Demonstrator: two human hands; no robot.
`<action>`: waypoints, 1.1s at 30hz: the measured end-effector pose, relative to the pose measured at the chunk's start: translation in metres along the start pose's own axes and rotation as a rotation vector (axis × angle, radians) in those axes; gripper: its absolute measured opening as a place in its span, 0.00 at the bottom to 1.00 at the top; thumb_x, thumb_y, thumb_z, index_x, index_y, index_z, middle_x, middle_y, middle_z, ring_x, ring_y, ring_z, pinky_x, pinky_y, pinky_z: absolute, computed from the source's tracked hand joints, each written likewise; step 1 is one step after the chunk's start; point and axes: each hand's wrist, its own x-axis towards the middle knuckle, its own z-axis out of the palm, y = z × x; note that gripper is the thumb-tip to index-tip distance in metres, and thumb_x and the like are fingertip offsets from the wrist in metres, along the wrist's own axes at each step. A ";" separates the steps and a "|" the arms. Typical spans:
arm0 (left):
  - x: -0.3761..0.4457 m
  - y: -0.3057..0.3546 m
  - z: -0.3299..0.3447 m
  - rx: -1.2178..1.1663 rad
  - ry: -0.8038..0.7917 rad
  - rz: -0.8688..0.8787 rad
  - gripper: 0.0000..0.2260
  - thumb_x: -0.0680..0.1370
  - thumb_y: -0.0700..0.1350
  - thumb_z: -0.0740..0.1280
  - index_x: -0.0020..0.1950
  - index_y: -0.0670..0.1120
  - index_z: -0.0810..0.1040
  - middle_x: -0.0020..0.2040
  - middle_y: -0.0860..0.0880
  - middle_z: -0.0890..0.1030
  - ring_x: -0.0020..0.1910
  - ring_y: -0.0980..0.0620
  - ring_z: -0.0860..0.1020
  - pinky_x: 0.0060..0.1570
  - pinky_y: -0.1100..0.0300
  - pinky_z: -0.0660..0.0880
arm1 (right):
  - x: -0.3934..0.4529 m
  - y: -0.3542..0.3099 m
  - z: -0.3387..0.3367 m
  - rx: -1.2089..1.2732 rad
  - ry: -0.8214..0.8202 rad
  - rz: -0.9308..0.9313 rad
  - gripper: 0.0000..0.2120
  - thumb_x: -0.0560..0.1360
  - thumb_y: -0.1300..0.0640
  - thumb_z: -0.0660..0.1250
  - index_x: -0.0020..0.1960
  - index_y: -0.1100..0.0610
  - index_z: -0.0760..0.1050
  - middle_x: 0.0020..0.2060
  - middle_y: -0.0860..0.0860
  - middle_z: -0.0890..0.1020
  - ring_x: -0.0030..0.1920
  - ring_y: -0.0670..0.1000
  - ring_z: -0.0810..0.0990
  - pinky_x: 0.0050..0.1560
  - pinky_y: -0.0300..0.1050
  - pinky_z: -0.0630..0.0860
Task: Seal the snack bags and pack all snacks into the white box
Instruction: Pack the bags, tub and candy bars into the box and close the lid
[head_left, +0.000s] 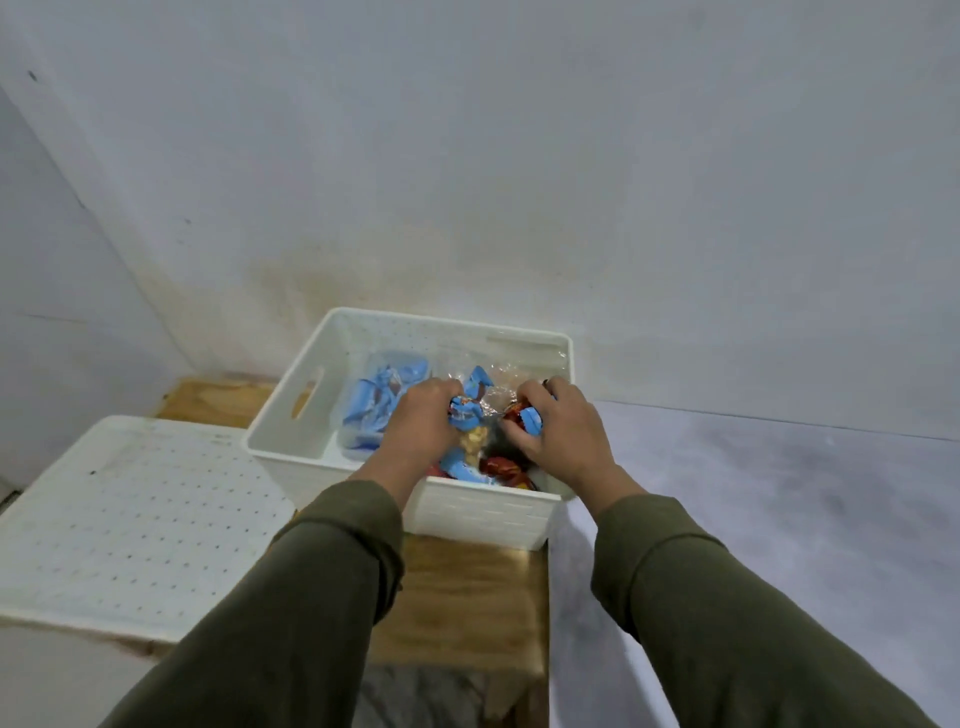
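- Olive-green sleeves (727, 613) come in from the bottom edge, one on each forearm, both reaching forward.
- Wooden table (462, 597) lies beneath the arms; bare grain shows between the sleeves.
- White perforated lid (130, 519), flat and dotted with small holes, sits at the left, just beside the box.
- White box (483, 514) stands on the far part of the table, open at the top, with a slot handle in its left wall.
- Left hand (423, 415) is inside the box, fingers curled shut around a crumpled blue snack wrapper (465, 410).
- Right hand (558, 423) is inside the box too, fingers closed on another snack (524, 418), blue and red; the two hands are close, not touching.
- Loose snacks (491, 467) in blue, red and yellow wrappers lie under both hands on the right side of the box.
- Clear bag of blue snacks (379, 400) rests along the left side; whether it is sealed cannot be told.
- Pale wall (519, 156) rises behind, stained yellowish just above the box.
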 end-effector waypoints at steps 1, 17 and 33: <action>0.005 -0.009 0.000 -0.012 -0.028 0.008 0.08 0.71 0.38 0.70 0.49 0.44 0.78 0.49 0.42 0.80 0.52 0.43 0.77 0.47 0.58 0.70 | 0.003 -0.005 0.007 0.015 -0.009 0.021 0.19 0.71 0.43 0.68 0.55 0.54 0.74 0.46 0.55 0.75 0.46 0.57 0.75 0.42 0.49 0.74; 0.012 -0.043 -0.002 -0.143 -0.115 0.070 0.23 0.72 0.48 0.73 0.65 0.50 0.73 0.68 0.49 0.72 0.67 0.50 0.68 0.66 0.58 0.63 | 0.006 -0.027 0.011 0.201 -0.131 0.095 0.29 0.68 0.41 0.64 0.67 0.51 0.70 0.66 0.55 0.68 0.64 0.56 0.71 0.63 0.50 0.73; -0.176 -0.145 -0.078 -0.193 0.423 -0.366 0.20 0.76 0.50 0.67 0.67 0.48 0.70 0.64 0.47 0.74 0.64 0.48 0.71 0.58 0.61 0.65 | -0.054 -0.179 0.023 0.295 -0.178 -0.282 0.26 0.72 0.44 0.66 0.67 0.53 0.69 0.63 0.57 0.70 0.61 0.57 0.73 0.61 0.51 0.71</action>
